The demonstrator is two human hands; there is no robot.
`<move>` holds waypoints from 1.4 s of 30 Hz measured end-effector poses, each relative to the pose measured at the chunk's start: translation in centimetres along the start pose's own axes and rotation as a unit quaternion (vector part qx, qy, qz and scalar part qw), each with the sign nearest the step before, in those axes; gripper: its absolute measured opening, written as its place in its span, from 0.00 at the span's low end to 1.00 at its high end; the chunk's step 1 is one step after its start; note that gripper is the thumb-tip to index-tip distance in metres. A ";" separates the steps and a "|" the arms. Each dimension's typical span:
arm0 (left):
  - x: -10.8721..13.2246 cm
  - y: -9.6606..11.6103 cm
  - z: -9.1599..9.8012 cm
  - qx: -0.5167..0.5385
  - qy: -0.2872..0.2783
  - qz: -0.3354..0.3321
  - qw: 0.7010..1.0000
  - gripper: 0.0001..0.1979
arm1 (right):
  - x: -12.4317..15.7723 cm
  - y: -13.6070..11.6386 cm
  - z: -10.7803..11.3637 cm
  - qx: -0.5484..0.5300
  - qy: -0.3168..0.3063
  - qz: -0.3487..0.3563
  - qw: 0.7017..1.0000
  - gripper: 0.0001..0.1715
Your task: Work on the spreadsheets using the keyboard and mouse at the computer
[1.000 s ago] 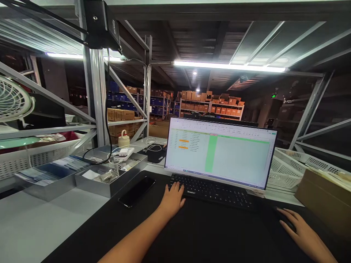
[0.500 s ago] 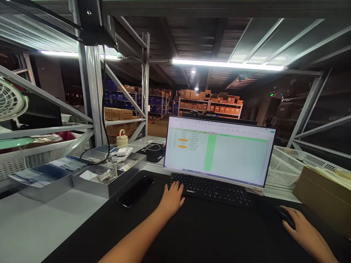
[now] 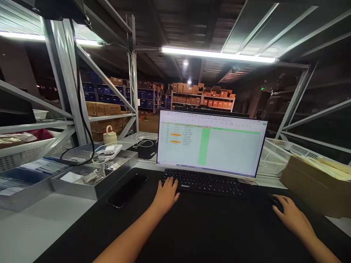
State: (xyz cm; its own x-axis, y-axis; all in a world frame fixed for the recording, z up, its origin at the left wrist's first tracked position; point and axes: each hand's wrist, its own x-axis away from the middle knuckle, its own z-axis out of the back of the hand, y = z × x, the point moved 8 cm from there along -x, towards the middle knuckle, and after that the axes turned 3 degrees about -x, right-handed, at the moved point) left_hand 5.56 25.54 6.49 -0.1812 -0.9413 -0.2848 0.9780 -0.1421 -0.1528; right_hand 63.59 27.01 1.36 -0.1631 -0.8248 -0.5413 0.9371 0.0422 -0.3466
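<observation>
My left hand point(image 3: 165, 195) rests with fingers spread on the left end of a black keyboard point(image 3: 208, 183). Over a black mouse point(image 3: 276, 201), at the right of the black desk mat point(image 3: 214, 226), lies my right hand point(image 3: 292, 215), its fingers curved around it and covering much of it. Behind the keyboard stands a monitor point(image 3: 230, 146) showing a spreadsheet with a green column and two orange cells. A dark phone point(image 3: 127, 190) lies on the mat, left of my left hand.
Grey trays point(image 3: 101, 186) with papers, a cable and a white device point(image 3: 110, 152) stand at the left. Beyond them is a cream lidded container point(image 3: 109, 136). A cardboard box point(image 3: 309, 186) and white baskets point(image 3: 271, 160) are at the right. Metal rack posts frame the desk.
The whole view has shifted, so the desk, monitor and hands appear further left and slightly higher. My left hand stays on the keyboard and my right hand on the mouse.
</observation>
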 end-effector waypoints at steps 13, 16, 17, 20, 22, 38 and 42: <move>0.0 0.1 0.1 -0.014 -0.007 -0.004 1.000 0.28 | 0.4 -1.9 1.0 -0.011 -0.011 0.017 1.000 0.30; 0.0 0.1 0.2 -0.013 -0.006 -0.002 1.000 0.28 | 0.4 -2.4 1.2 -0.019 -0.021 0.028 0.999 0.28; 0.0 0.1 0.1 -0.013 -0.005 -0.001 1.000 0.28 | 0.4 -2.5 1.3 -0.019 -0.023 0.033 0.999 0.28; -0.1 0.1 -0.1 -0.015 -0.003 -0.002 1.000 0.29 | 0.5 -2.9 1.4 -0.013 -0.023 0.038 0.999 0.28; -0.1 0.0 -0.3 -0.016 0.000 -0.004 1.000 0.29 | 0.5 -3.0 1.6 -0.004 -0.016 0.035 0.999 0.27; -0.1 0.1 -0.2 -0.016 0.012 -0.012 1.000 0.28 | 1.0 -5.0 2.7 0.024 -0.070 -0.007 0.997 0.30; -0.1 0.0 -0.1 -0.017 0.010 -0.006 1.000 0.28 | 0.6 -4.4 2.1 -0.024 -0.054 0.009 0.998 0.31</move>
State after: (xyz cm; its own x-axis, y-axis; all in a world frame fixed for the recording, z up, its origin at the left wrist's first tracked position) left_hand 5.60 25.62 6.40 -0.1958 -0.9329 -0.3023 0.9716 -0.1429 -0.1885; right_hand 60.04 25.19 4.14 -0.1102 -0.8794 -0.4631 0.9233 0.0819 -0.3752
